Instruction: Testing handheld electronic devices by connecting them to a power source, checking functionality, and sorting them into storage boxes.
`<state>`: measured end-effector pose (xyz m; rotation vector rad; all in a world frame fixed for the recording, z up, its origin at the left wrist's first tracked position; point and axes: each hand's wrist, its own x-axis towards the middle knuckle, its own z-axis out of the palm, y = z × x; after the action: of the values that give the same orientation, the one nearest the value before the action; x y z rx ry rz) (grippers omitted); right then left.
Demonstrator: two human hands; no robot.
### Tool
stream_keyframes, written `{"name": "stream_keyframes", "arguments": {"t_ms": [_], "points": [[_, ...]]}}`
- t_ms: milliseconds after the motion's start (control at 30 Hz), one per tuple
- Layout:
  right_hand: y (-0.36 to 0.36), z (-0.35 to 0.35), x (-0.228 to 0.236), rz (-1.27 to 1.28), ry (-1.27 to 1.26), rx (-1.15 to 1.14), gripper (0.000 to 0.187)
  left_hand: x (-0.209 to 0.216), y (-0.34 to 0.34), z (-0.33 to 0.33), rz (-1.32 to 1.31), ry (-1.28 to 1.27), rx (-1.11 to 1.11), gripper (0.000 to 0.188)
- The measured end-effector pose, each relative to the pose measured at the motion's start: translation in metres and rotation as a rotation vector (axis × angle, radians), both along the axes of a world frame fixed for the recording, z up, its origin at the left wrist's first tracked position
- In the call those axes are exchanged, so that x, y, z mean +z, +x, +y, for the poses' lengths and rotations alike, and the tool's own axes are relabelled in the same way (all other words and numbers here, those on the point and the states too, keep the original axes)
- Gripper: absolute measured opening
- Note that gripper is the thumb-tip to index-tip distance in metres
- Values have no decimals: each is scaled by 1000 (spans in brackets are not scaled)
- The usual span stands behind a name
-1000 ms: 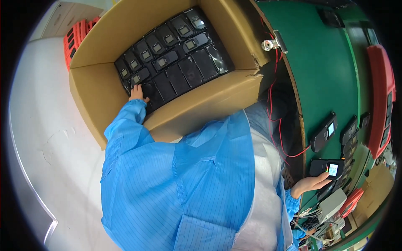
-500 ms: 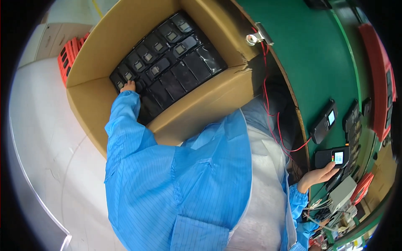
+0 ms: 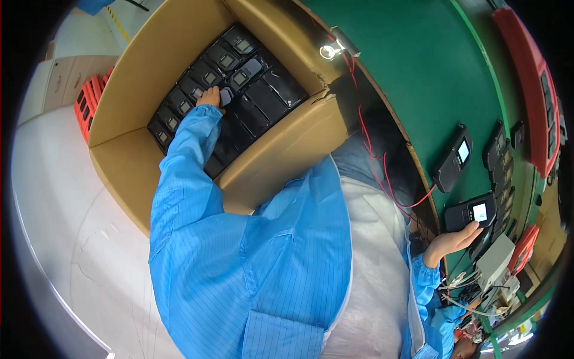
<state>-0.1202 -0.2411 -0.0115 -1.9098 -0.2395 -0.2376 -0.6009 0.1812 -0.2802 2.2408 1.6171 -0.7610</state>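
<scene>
My left hand [image 3: 210, 97] reaches into a deep cardboard box [image 3: 128, 78], its fingers closed around a small black handheld device [image 3: 226, 96] with a screen. Under and beside it, several similar black devices [image 3: 209, 78] stand in rows on a black tray. At the green bench's edge, my right hand [image 3: 452, 242] grips another black device [image 3: 470, 213] whose screen glows white; one finger lies at the screen's lower edge, while the other fingers are partly hidden. Just beyond it lies a black device [image 3: 454, 158] with a lit screen and a red wire at its near end.
Red wires [image 3: 366, 134] hang from a metal clamp [image 3: 330, 51] on the edge of the green bench [image 3: 412, 66]. More black devices [image 3: 499, 173] line the bench, near a grey box [image 3: 495, 260] with cables. Red racks [image 3: 532, 90] stand at far right; another red crate [image 3: 91, 99] is on the floor at left.
My left hand has moved from the box's left corner up and right to a device mid-row. The screen by my right hand has switched from a coloured display to a mostly white one.
</scene>
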Motion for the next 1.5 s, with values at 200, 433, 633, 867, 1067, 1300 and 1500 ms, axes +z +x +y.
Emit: {"name": "stream_keyframes", "arguments": {"t_ms": [200,433,633,867,1067,1300,1500], "points": [[-3,0,3,48,70,33,62,5,-8,-2,-184,99,-14,89],[8,-2,0,-14,-62,114,46,161,71,13,-898,362,-98,80],[-1,9,33,167,-70,286,42,326,277,-12,-1404,262,-895,76],[4,-15,38,204,-119,296,44,323,497,-57,-1139,311,-1584,72],[17,-31,37,263,-74,223,42,320,540,-83,-893,384,-1891,72],[44,-18,69,-207,-469,242,38,349,484,-33,-546,315,-1649,92],[10,73,86,-31,-674,600,43,292,438,2,-902,-39,-1137,71]]}}
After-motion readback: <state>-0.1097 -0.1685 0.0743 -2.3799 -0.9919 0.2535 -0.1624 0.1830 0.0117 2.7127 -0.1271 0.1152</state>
